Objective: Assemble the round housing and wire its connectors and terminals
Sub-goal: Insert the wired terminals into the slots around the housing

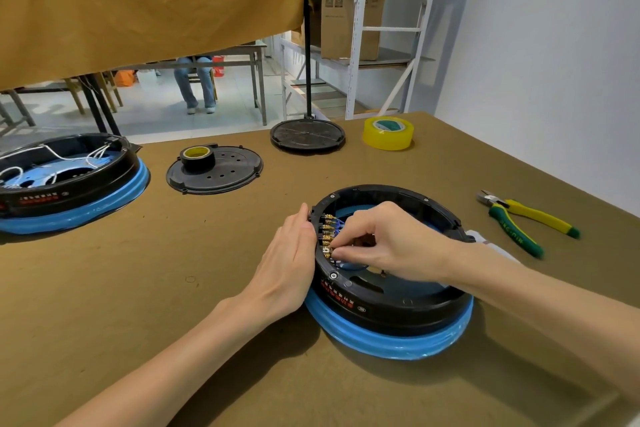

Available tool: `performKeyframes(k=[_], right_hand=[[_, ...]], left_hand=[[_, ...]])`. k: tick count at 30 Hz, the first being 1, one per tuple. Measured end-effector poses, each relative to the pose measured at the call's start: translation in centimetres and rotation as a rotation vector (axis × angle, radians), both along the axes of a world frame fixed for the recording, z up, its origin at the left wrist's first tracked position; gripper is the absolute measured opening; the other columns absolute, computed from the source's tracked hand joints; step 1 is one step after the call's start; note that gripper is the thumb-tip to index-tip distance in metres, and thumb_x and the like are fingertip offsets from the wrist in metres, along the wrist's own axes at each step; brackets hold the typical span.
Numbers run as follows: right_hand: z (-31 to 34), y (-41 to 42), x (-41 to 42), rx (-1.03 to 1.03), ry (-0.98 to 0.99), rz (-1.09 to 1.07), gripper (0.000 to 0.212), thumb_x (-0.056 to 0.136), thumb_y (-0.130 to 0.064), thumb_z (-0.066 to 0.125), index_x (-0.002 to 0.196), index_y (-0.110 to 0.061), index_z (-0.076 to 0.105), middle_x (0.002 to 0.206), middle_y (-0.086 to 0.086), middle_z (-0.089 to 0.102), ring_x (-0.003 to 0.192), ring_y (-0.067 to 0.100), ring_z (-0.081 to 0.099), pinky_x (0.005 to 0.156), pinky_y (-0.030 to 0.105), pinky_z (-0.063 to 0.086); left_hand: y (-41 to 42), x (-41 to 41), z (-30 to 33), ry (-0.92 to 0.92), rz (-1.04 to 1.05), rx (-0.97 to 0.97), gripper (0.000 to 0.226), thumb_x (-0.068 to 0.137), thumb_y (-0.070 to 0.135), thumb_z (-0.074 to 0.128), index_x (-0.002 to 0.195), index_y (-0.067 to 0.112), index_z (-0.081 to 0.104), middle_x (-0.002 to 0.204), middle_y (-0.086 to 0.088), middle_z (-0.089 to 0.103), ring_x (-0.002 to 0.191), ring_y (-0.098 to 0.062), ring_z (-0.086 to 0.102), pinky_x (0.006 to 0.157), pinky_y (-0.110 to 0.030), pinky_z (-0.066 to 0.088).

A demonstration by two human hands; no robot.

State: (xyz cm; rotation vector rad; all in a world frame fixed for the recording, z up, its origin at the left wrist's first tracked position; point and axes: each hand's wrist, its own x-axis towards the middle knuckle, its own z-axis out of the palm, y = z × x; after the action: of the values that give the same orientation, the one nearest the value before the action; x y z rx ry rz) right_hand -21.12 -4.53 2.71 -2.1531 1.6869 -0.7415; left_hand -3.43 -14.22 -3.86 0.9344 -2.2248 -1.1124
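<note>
Housing (391, 302), round and black on its blue base, sits at the near right of the tabletop (138, 288), open side up. Starting at the far left: a second housing (65, 180) sits at the tabletop's edge with white wires (52, 152) looping inside it. Next along, a perforated black disc (225, 173) lies flat, a black tape roll (197, 156) standing on its left part. Further back, a second black disc (308, 135) lies at the foot of a dark pole.

Now the action. Left hand (291, 263) lies flat against the outer left wall of the housing, fingers straight and together, thumb up by the rim, bracing it and gripping nothing. Just inside that wall runs a row of brass terminals (327, 236), blue wires (341, 224) leading off them. Right hand (384, 239) reaches in over the rim from the right, fingers curled with their tips pinched together at the lower terminals; what they pinch is too small to make out.

Rightward again: a yellow tape roll (388, 133) sits at the back, and pliers (523, 222) with yellow-green handles lie well apart from the housing, near the right edge. A white object (479, 237) peeks out just behind the right forearm.
</note>
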Motion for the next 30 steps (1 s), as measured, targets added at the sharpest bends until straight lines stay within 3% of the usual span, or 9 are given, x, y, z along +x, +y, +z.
performKeyframes(k=[3,8,16,30], right_hand=[[-0.30,0.09,-0.08,-0.015,0.023,-0.007,0.021,0.095,-0.026,0.070,0.113,-0.020,0.079,0.097,-0.013,0.073,0.093,0.005,0.068,0.085,0.026,0.056],[-0.38,0.39,-0.32,-0.031,0.007,-0.007,0.020,0.097,-0.024,0.069,0.113,-0.019,0.079,0.098,-0.017,0.073,0.095,0.002,0.068,0.085,0.016,0.053],[-0.43,0.57,-0.25,-0.047,-0.029,-0.028,0.019,0.099,-0.020,0.068,0.113,-0.017,0.080,0.097,-0.011,0.075,0.093,0.007,0.069,0.083,0.024,0.056],[-0.53,0.46,-0.39,-0.065,-0.018,-0.006,0.019,0.092,-0.020,0.076,0.110,-0.020,0.081,0.096,-0.015,0.076,0.092,0.010,0.070,0.081,0.020,0.055]], left_hand=[[-0.05,0.11,-0.03,-0.010,-0.002,-0.008,0.083,0.093,0.068,0.007,0.166,0.029,0.008,0.171,0.010,0.017,0.137,0.014,0.012,0.103,-0.007,0.008],[-0.13,0.12,-0.03,-0.009,-0.009,-0.015,0.082,0.094,0.066,0.007,0.166,0.027,0.009,0.171,0.008,0.019,0.139,0.011,0.015,0.111,-0.017,0.012],[-0.09,0.09,-0.02,-0.011,-0.011,-0.026,0.082,0.094,0.065,0.007,0.166,0.025,0.010,0.171,0.007,0.020,0.135,0.012,0.014,0.106,-0.014,0.012],[0.06,0.22,0.13,-0.020,-0.016,-0.027,0.082,0.095,0.064,0.008,0.166,0.024,0.010,0.171,0.005,0.021,0.135,0.011,0.014,0.109,-0.017,0.012]])
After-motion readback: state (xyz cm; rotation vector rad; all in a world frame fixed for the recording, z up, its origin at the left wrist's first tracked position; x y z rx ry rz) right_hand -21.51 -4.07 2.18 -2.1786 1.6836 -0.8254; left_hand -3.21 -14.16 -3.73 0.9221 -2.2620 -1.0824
